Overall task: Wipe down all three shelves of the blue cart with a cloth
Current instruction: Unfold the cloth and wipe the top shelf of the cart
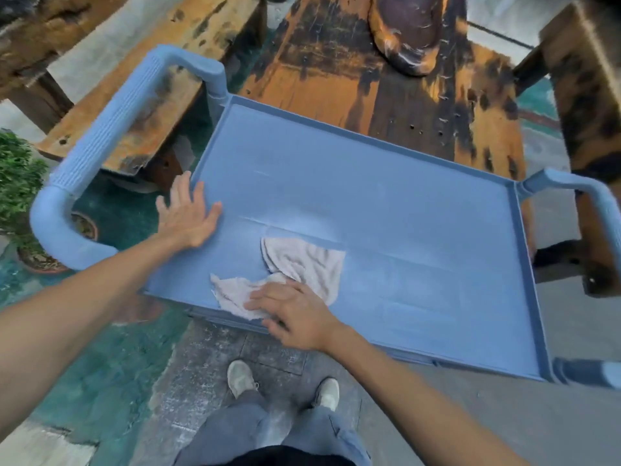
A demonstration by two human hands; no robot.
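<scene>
The pale cloth (302, 274) lies crumpled on the blue cart's top shelf (403, 213), near its front edge. The right hand (295, 312) presses flat on the cloth's near end, fingers spread. The left hand (188, 213) rests open on the shelf's left end, apart from the cloth.

Blue plastic cart (386, 196), top shelf is a flat tray with a raised rim and a chunky ribbed handle at each end. A rumpled off-white cloth (302, 264) lies on it near the front edge, partly bunched up.
</scene>
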